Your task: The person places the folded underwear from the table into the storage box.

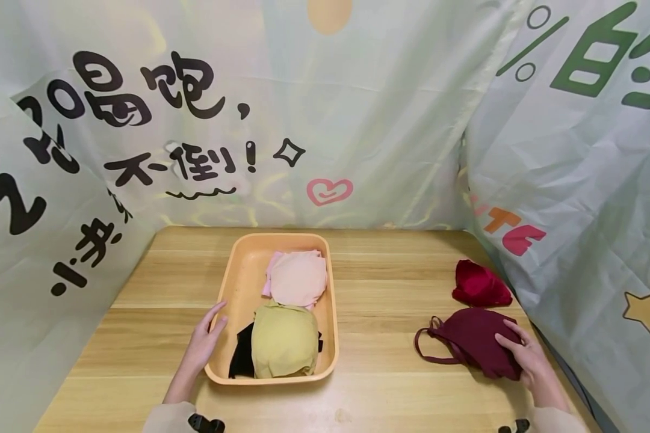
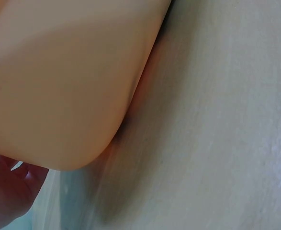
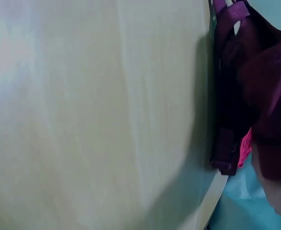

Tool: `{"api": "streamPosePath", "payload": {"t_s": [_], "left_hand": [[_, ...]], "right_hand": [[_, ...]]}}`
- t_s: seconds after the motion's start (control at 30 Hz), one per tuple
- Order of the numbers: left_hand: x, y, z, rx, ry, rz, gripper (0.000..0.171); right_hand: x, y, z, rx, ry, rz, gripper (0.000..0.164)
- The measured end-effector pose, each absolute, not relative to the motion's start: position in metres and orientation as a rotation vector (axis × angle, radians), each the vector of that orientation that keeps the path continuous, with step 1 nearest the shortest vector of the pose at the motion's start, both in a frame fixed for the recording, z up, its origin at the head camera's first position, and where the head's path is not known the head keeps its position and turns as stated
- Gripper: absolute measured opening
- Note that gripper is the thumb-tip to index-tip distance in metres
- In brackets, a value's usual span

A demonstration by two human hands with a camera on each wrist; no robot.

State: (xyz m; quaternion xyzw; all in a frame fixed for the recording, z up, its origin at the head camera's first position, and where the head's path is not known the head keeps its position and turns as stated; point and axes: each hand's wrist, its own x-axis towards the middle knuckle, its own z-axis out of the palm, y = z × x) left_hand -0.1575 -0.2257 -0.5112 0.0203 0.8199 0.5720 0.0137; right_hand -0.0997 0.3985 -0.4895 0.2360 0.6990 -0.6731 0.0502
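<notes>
A maroon bra (image 1: 479, 343) lies at the right of the table, its thin straps trailing left. My right hand (image 1: 533, 361) grips it from the right side, thumb and a finger over the cup; the other fingers are hidden. In the right wrist view the bra (image 3: 274, 105) covers most of that hand. My left hand (image 1: 203, 343) is at the left rim of an orange tray (image 1: 238, 264), thumb and fingers spread apart. Inside the tray are a folded pink garment (image 1: 298, 278), a folded yellow garment (image 1: 285, 340) and a black one (image 1: 242, 355) partly under the yellow.
A crumpled red garment (image 1: 479, 284) lies just behind the maroon bra near the table's right edge. Printed cloth curtains (image 1: 390, 120) hang behind and on both sides of the wooden table (image 1: 381, 367). Bare tabletop separates the tray from the maroon bra.
</notes>
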Motion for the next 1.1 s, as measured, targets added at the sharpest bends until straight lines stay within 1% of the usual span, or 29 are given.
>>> {"api": "streamPosePath", "payload": {"t_s": [0.23, 0.5, 0.83, 1.1], "left_hand": [[-0.159, -0.226, -0.514, 0.057, 2.556, 1.775, 0.047], [-0.160, -0.227, -0.518, 0.057, 2.544, 1.774, 0.047], [-0.159, -0.225, -0.518, 0.053, 2.571, 1.772, 0.048], [-0.159, -0.227, -0.515, 0.056, 2.556, 1.778, 0.047]], "right_hand": [[-0.099, 0.381, -0.482, 0.670, 2.352, -1.998, 0.051], [-0.101, 0.361, -0.470, 0.620, 2.406, -2.056, 0.047], [-0.101, 0.331, -0.462, 0.567, 2.393, -2.006, 0.051], [-0.111, 0.300, -0.460, 0.499, 2.411, -1.959, 0.058]]}}
